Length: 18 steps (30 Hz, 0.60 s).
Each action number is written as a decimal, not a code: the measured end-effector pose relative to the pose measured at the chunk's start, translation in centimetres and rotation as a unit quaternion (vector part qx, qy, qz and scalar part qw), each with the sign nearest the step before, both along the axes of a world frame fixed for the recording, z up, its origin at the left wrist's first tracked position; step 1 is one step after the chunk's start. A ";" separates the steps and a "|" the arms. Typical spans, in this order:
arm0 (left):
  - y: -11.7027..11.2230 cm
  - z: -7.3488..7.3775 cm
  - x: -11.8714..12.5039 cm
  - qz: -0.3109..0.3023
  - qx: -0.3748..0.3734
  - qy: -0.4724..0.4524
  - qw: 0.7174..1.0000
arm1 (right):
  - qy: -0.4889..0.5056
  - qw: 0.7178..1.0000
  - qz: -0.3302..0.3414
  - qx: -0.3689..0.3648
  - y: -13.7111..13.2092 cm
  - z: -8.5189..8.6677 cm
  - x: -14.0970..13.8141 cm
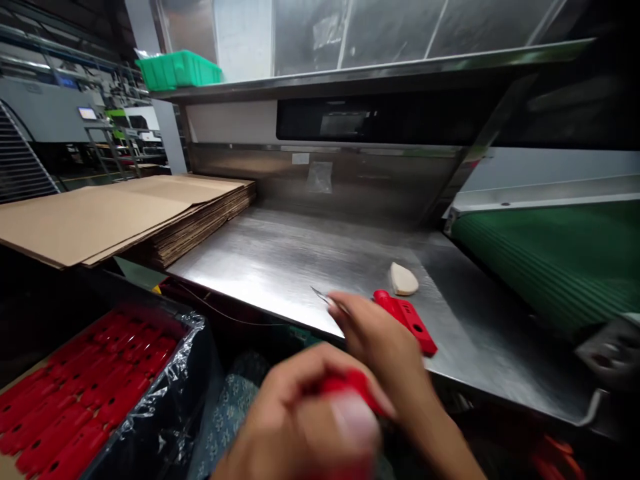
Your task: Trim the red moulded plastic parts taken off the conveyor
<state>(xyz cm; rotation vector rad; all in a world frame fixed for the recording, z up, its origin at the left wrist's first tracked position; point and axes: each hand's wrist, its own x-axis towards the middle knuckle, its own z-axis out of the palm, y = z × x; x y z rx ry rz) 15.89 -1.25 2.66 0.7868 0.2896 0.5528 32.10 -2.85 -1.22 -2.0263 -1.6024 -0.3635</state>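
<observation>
My left hand point(295, 420), blurred and close to the camera, is closed around a red plastic part point(353, 383) that its fingers mostly cover. Just beyond it, my right hand point(383, 340) grips a small knife point(320, 295) whose thin pointed blade sticks out to the left; the handle is hidden in the fingers. A second red plastic part point(407, 320) with a dark round hole lies on the metal table point(280, 247), right beside my right hand. Behind that part rests a cream-coloured, rounded block point(403, 279).
At the left, a plastic-lined box point(165, 393) holds rows of red parts point(85, 387). Stacked cardboard sheets point(120, 210) overhang the table's left end. A green conveyor belt point(555, 247) runs along the right. A green bin point(177, 70) sits on the shelf point(370, 73) above.
</observation>
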 end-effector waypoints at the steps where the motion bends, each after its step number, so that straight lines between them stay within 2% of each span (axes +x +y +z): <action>1: 0.6 -1.0 0.3 -0.005 -0.060 0.011 0.998 | -0.016 1.000 -0.004 -0.017 2.6 0.0 0.4; 3: 1.7 -2.7 0.9 0.003 -0.174 0.025 0.984 | -0.031 0.999 -0.012 -0.043 7.4 -0.4 1.4; 4: 2.2 -3.4 1.1 0.022 -0.203 0.025 0.979 | -0.034 0.998 -0.018 -0.048 9.1 -0.8 1.7; 6: 2.9 -4.2 1.3 0.053 -0.210 0.027 0.976 | -0.031 0.998 -0.027 -0.041 11.0 -1.6 2.2; 7: 3.1 -4.4 1.2 0.069 -0.206 0.030 0.976 | -0.025 0.999 -0.031 -0.027 11.0 -1.7 2.1; 9: 3.3 -4.4 0.9 0.099 -0.191 0.040 0.976 | -0.004 1.000 -0.026 0.016 9.3 -1.5 1.5; 11: 3.4 -4.1 0.5 0.127 -0.172 0.055 0.975 | 0.026 0.997 0.003 0.070 5.9 -0.6 0.2; 13: 3.4 -4.0 0.4 0.149 -0.151 0.074 0.975 | 0.070 0.988 0.084 0.107 1.8 0.3 -1.6; 14: 3.3 -3.9 0.4 0.164 -0.136 0.081 0.974 | 0.098 0.977 0.151 0.113 -0.1 0.5 -2.5; 15: 3.3 -3.9 0.4 0.178 -0.121 0.086 0.973 | 0.143 0.956 0.231 0.109 -1.8 0.4 -3.4; 16: 3.2 -3.9 0.4 0.190 -0.105 0.087 0.972 | 0.167 0.940 0.277 0.112 -3.1 0.2 -4.2; 18: 2.9 -3.9 0.6 0.202 -0.084 0.086 0.972 | 0.182 0.922 0.315 0.129 -4.7 -0.5 -5.3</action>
